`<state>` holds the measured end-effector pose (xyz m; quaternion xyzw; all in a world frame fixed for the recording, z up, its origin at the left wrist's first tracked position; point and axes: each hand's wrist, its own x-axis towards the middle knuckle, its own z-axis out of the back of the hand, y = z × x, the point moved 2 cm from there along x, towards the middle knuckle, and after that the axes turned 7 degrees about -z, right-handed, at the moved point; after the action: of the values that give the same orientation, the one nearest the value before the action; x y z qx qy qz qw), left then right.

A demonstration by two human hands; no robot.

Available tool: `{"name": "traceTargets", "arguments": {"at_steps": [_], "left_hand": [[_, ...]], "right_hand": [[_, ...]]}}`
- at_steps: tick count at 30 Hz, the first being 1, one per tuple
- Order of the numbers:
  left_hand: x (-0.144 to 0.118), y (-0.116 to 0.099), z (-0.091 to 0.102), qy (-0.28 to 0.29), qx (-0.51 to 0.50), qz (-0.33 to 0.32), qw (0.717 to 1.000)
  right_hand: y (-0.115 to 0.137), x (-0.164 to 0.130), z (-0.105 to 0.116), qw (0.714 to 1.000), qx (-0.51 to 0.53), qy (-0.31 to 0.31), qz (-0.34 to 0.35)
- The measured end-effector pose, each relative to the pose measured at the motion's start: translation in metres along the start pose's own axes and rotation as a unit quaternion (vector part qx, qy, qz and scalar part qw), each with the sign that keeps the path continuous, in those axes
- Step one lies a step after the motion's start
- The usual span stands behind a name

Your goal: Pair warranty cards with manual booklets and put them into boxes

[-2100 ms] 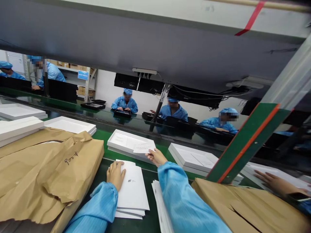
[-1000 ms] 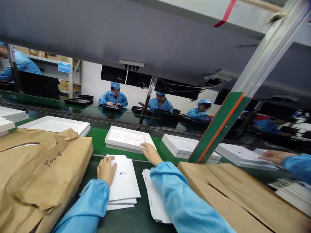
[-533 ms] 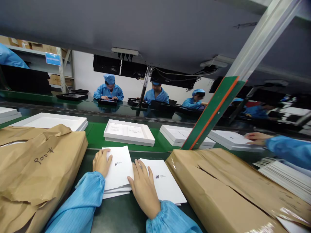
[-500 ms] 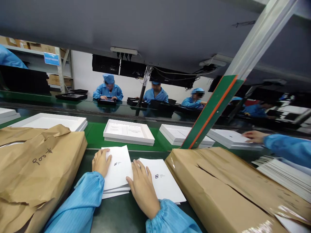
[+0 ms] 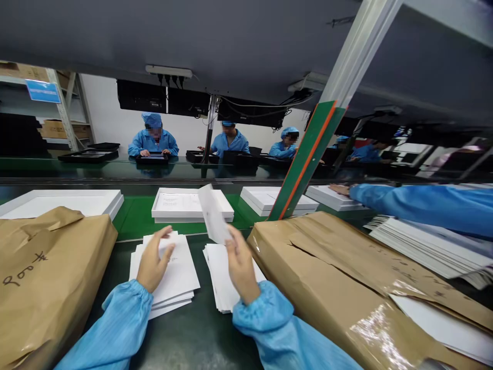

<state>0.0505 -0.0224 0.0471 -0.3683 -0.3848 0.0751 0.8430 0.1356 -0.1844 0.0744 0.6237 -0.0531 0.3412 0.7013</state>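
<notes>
My right hand point(image 5: 242, 264) grips a thin white booklet point(image 5: 213, 213) near its lower edge. The booklet is raised, tilted and blurred by motion. Below that hand lies a stack of white booklets point(image 5: 220, 275), its edges uneven and part of it hidden by the hand. My left hand point(image 5: 153, 261) is over the left stack of white booklets point(image 5: 183, 270), thumb and fingers apart, holding nothing. Whether its fingers touch the top sheet I cannot tell. Beyond the raised booklet, an open white box point(image 5: 175, 203) with printed papers inside sits on the green belt point(image 5: 136, 213).
Brown paper-wrapped packages stand at left point(image 5: 57, 267) and right point(image 5: 319, 277). A slanted green-and-orange post point(image 5: 304, 164) rises beside the white boxes. From the right, a co-worker's sleeve point(image 5: 419, 203) reaches over a paper stack point(image 5: 427, 252). Several people in blue sit across the line.
My right hand has lifted a booklet off the right stack. My left hand's fingers have risen from lying along the left stack. The view has swung right, and the co-worker's arm reaches further in.
</notes>
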Motion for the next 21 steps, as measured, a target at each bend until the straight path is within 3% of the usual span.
{"name": "traceTargets", "arguments": {"at_steps": [2, 3, 5, 8, 13, 16, 18, 21], "left_hand": [[-0.003, -0.004, -0.014, 0.086, -0.16, 0.05, 0.982], [-0.006, -0.004, -0.021, 0.098, -0.211, 0.088, 0.969], [-0.009, 0.001, -0.03, 0.063, -0.264, 0.151, 0.95], [-0.012, 0.012, -0.036, 0.001, -0.31, 0.194, 0.931], [-0.012, 0.025, -0.04, -0.004, -0.313, 0.23, 0.922], [-0.012, 0.025, -0.041, -0.006, -0.305, 0.23, 0.924], [-0.013, 0.024, -0.041, -0.006, -0.313, 0.227, 0.922], [-0.013, 0.022, -0.04, -0.007, -0.324, 0.228, 0.918]], "right_hand": [[0.001, -0.012, -0.012, 0.984, -0.119, 0.101, 0.087], [0.002, -0.02, -0.02, 0.965, -0.167, 0.161, 0.119], [0.004, -0.031, -0.032, 0.926, -0.245, 0.244, 0.152], [0.011, -0.032, -0.029, 0.898, -0.305, 0.28, 0.147], [0.005, -0.024, 0.024, 0.889, -0.401, 0.213, 0.052], [-0.014, -0.034, 0.058, 0.852, -0.507, 0.116, -0.05], [-0.026, -0.043, 0.071, 0.822, -0.555, 0.085, -0.098], [-0.031, -0.051, 0.076, 0.795, -0.594, 0.064, -0.105]]}}
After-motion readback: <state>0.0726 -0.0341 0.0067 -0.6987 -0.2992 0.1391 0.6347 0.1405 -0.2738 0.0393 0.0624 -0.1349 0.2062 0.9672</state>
